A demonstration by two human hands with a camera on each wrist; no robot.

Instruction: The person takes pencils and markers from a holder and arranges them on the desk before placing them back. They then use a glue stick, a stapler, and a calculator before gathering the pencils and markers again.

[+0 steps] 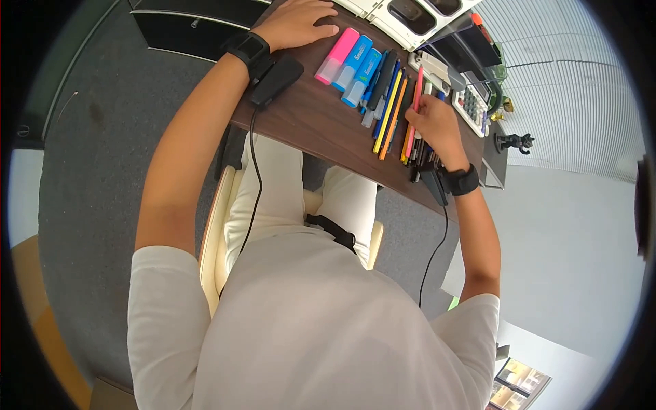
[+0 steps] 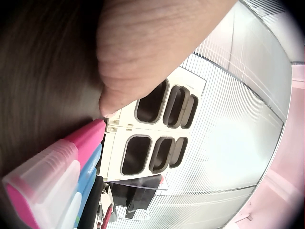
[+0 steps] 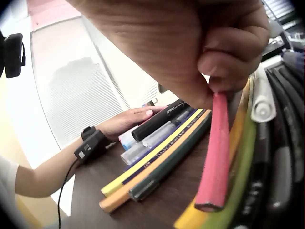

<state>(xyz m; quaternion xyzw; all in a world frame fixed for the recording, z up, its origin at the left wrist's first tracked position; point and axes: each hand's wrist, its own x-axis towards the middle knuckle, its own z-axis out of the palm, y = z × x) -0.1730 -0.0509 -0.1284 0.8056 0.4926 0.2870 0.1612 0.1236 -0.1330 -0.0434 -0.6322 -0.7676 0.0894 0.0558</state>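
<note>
My right hand (image 1: 437, 126) pinches a red pencil (image 3: 215, 152) between thumb and fingers, above the right part of a row of pens and pencils. Left of that pencil lie a dark green pencil (image 3: 174, 160), an orange pencil (image 3: 143, 183) and a yellow pencil (image 1: 387, 113). On its other side are several black pens (image 3: 281, 176) and a white-capped pen (image 3: 263, 98). My left hand (image 1: 297, 26) rests on the desk, fingers extended and holding nothing. Its thumb is close to a pink highlighter (image 1: 339, 55), with two blue highlighters (image 1: 353, 63) alongside.
A cream organizer (image 2: 116, 157) with dark openings stands at the far edge of the brown desk (image 1: 301, 113). A stapler-like white object (image 1: 430, 68) and a calculator (image 1: 471, 108) are beyond the pens. Cables (image 1: 256, 164) hang from both wrist devices.
</note>
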